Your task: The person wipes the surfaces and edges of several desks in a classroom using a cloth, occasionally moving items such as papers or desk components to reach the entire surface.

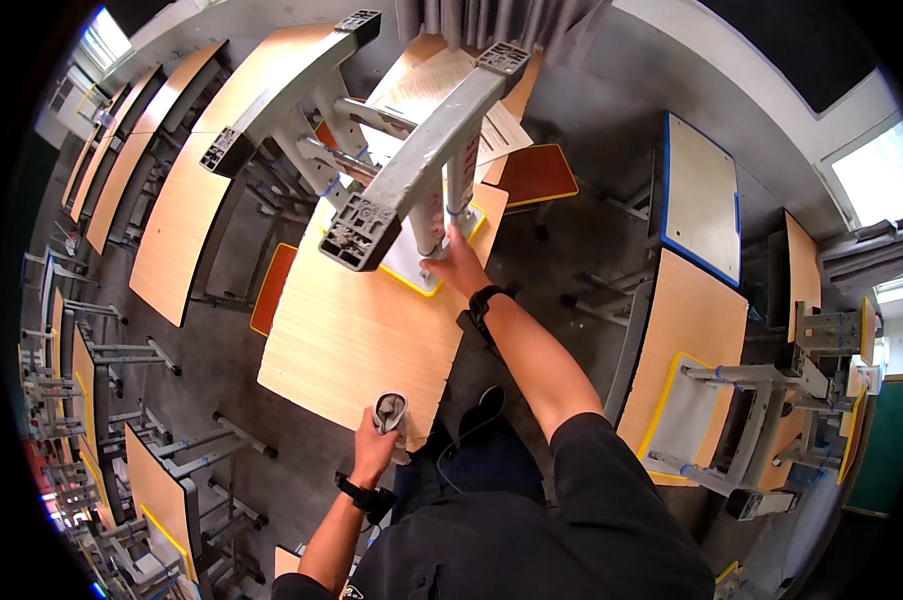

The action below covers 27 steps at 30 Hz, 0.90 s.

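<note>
An upturned stool [414,176] rests on the wood-topped desk [346,330] before me, its grey metal feet pointing up. The feet end in black plastic caps, and the yellow-edged seat [430,289] lies face down on the desktop. My right hand [457,266] grips the lower part of a stool leg, close to the seat. At the desk's near edge, my left hand [375,448] is closed around a rolled, greyish-white item [389,411]; whether it is cloth or paper I cannot tell. Both wrists wear black bands.
Papers [436,94] lie on the desk beyond, by a grey curtain [489,22]. Red-brown seats [538,174] flank it. A row of desks [189,202] stands at left. Another upturned stool [684,420] sits on a desk at right. Upturned furniture [219,442] crowds the lower left.
</note>
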### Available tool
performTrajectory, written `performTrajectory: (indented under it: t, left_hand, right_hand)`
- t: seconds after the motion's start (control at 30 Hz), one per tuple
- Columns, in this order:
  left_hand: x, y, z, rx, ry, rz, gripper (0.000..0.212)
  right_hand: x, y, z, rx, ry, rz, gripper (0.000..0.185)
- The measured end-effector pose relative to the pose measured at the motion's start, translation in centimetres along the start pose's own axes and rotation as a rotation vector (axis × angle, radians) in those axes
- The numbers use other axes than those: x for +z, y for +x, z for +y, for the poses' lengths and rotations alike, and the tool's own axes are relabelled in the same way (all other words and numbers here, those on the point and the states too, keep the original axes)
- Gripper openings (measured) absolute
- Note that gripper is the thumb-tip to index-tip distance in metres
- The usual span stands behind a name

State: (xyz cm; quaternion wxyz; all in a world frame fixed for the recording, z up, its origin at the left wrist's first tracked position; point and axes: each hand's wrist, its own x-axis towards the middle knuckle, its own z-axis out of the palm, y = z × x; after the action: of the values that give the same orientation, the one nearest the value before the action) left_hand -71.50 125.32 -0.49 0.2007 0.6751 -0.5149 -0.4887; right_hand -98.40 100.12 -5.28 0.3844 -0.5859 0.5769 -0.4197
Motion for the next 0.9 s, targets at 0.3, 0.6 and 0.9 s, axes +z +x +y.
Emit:
performTrajectory:
  t: [0.3, 0.6, 0.9]
  left_hand:
    - [-3.4, 0.1, -1.0, -0.033, -0.027, -0.044, 0.046]
    - [-6.5, -1.1, -1.2, -0.010, -0.061, 0.008, 0.043]
    - [-7.0, -0.7, -3.8, 0.021, -0.115, 0.054, 0.037]
  right_hand:
    - [3.9, 0.5, -1.8, 0.163, 0.115, 0.168, 0.095]
    - [3.8, -1.0, -1.9, 0.107, 0.075, 0.252, 0.068]
    - [0.8, -7.4, -10.2, 0.048, -0.098, 0.239, 0.054]
